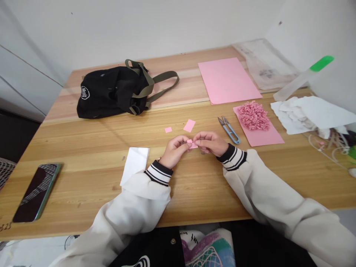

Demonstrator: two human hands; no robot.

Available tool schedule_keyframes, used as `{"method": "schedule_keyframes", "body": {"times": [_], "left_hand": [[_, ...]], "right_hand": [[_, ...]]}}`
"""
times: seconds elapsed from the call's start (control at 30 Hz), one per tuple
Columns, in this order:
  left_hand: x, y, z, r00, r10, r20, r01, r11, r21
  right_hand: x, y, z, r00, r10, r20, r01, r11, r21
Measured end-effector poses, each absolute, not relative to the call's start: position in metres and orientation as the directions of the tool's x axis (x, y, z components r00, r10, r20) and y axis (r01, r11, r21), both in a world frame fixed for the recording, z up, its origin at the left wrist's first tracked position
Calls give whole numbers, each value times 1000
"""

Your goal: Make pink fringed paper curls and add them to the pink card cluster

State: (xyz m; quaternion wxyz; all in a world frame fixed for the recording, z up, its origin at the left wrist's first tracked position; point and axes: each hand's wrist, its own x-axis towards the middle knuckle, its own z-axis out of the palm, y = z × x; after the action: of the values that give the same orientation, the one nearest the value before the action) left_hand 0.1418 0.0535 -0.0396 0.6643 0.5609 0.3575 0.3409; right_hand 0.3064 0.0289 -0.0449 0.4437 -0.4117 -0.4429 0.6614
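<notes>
A small piece of pink paper [193, 144] is pinched between the fingertips of both hands, just above the wooden table. My left hand [175, 151] closes on its left side, and my right hand [210, 143] closes on its right side. The fingers cover much of it. Beyond my hands lie a pink paper rectangle [189, 125] and a smaller pink paper scrap [168, 129]. To the right of my right hand rest blue-handled thread snips [229, 130], blades pointing away from me.
A pink sheet [257, 137] bears a pile of pink stamens [254, 115]. Behind it lies a larger pink sheet [228, 81]. White pieces [306, 111], a green-capped tube [303, 78], a black bag [114, 91], a folded white cloth [135, 163] and a phone [37, 193] surround the workspace.
</notes>
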Motion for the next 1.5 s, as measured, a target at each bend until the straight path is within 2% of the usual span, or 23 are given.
{"method": "schedule_keyframes", "body": {"times": [0.57,0.83,1.07,1.5], "left_hand": [[141,54,-40,516,852,-91,-50,136,989],[141,54,-40,523,847,-93,-46,137,990],[141,53,-40,515,853,-89,-42,129,991],[141,53,-39,516,851,-97,-45,139,989]], "right_hand": [[306,29,-44,-255,956,-143,-162,-188,-969],[306,29,-43,-267,953,-145,-194,-201,-960],[306,29,-42,-270,943,-192,-288,-269,-919],[306,29,-43,-275,943,-186,-274,-262,-925]]}}
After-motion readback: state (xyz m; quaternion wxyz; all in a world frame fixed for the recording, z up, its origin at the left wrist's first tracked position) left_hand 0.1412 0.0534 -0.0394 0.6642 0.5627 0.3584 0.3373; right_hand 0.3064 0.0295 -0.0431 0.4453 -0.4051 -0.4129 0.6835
